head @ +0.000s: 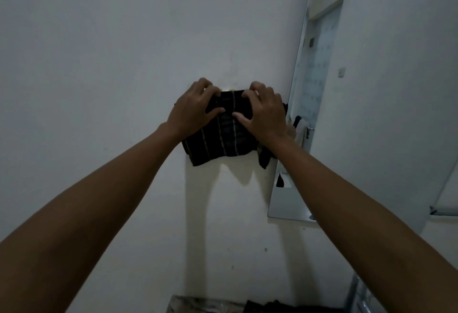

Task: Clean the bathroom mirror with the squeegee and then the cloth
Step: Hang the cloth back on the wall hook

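Note:
A dark cloth [220, 139] with thin pale stripes hangs against the white wall at the middle of the view. My left hand [195, 109] grips its upper left edge with curled fingers. My right hand [264, 111] grips its upper right edge, thumb lying across the fabric. The bathroom mirror [307, 104] is a tall narrow pane on the wall just right of the cloth, seen at a steep angle. It reflects a doorway and a towel rail. No squeegee is in view.
The white wall [124, 64] fills the left and centre. A second wall with a small switch [342, 72] meets it at the right. A dark glossy surface [205, 305] with dark items shows at the bottom edge.

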